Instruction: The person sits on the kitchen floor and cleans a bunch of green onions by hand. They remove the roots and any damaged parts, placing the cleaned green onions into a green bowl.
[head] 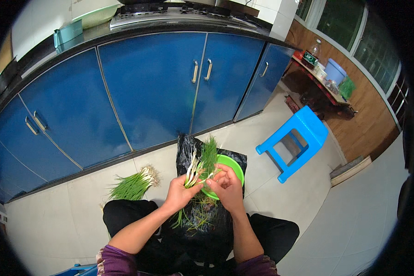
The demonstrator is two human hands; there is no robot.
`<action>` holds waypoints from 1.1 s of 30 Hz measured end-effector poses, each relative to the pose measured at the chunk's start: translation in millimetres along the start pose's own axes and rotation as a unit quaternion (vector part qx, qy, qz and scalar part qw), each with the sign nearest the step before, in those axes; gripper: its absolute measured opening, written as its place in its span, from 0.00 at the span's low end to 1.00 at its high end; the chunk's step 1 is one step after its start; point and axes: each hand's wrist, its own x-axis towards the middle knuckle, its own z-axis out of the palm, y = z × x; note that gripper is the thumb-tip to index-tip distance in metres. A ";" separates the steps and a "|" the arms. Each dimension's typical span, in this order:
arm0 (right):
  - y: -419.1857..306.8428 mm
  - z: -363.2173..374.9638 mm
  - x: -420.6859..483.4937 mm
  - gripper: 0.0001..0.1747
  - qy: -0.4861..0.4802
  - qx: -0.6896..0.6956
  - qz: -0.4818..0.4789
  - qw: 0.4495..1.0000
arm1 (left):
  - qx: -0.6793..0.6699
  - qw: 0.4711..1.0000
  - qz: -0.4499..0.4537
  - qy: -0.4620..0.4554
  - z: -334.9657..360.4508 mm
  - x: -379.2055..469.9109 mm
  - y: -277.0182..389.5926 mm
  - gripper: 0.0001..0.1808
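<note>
My left hand (pixel 181 193) is closed around several spring onions (pixel 192 171), their white ends pointing up. My right hand (pixel 226 183) pinches the pale root end of one spring onion with thumb and fingers, close to the left hand. Beneath the right hand is a bright green plastic bowl (pixel 240 169), partly hidden by the hands; green onion tops (pixel 209 151) show at its left side. The bowl stands on a black plastic bag (pixel 185 146). Loose roots and leaf scraps (pixel 201 214) lie on the black plastic nearer my body. A pile of spring onions (pixel 134 184) lies on the floor at the left.
Blue cabinets (pixel 148 86) run along the far side, below a counter with a gas stove (pixel 141 20). A bright blue plastic stool (pixel 303 138) stands at the right. Behind it, a low table (pixel 317 81) holds a bottle, cups and a light blue bucket (pixel 334 71).
</note>
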 end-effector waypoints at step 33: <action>51.6 -19.0 -22.3 0.11 0.090 -0.028 0.014 0.995 | -0.160 0.965 -0.167 -0.122 -12.1 0.8 17.6 0.10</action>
